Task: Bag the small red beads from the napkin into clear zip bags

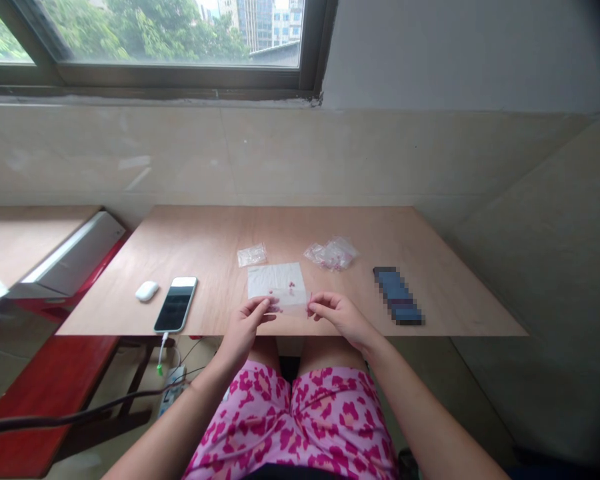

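My left hand (253,319) is closed in a pinch on the left end of a small clear plastic bag (291,301), held low over the table's front part. At the bag's right end, my right hand (341,319) pinches a small, thin reddish piece (309,305); its exact kind is too small to make out, and whether these fingers also touch the bag I cannot tell. Just beyond the hands lies a white sheet (265,277), partly covered by the bag. A few tiny dark-red pieces (291,285) rest on the sheet.
Behind the sheet are a flat clear packet (253,255) and a pile of clear bags with reddish bits (333,253). A charging phone (176,305) and a white earbud case (147,291) lie left. A blurred-out dark phone-shaped object (399,297) lies right on the wooden table (460,313).
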A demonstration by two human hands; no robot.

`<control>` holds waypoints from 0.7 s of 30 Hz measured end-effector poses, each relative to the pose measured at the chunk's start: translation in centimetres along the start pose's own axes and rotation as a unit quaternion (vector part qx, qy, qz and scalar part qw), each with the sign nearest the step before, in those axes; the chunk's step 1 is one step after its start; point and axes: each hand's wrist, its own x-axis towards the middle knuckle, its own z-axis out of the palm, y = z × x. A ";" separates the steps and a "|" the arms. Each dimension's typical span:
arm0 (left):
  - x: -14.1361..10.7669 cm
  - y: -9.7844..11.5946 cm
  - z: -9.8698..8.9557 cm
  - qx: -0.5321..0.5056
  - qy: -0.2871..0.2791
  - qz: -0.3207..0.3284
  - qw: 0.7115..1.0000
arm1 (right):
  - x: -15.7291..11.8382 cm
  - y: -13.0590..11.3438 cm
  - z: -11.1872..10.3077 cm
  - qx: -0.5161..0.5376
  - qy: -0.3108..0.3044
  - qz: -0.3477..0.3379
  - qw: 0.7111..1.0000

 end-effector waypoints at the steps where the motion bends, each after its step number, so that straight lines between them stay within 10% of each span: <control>1: 0.0 0.0 0.0 0.000 -0.001 0.004 1.000 | 0.0 0.0 0.1 -0.001 -0.001 0.001 1.000; 21: 0.1 -0.3 -0.4 0.087 -0.012 0.057 0.994 | -0.4 0.0 0.0 -0.042 -0.060 0.010 0.997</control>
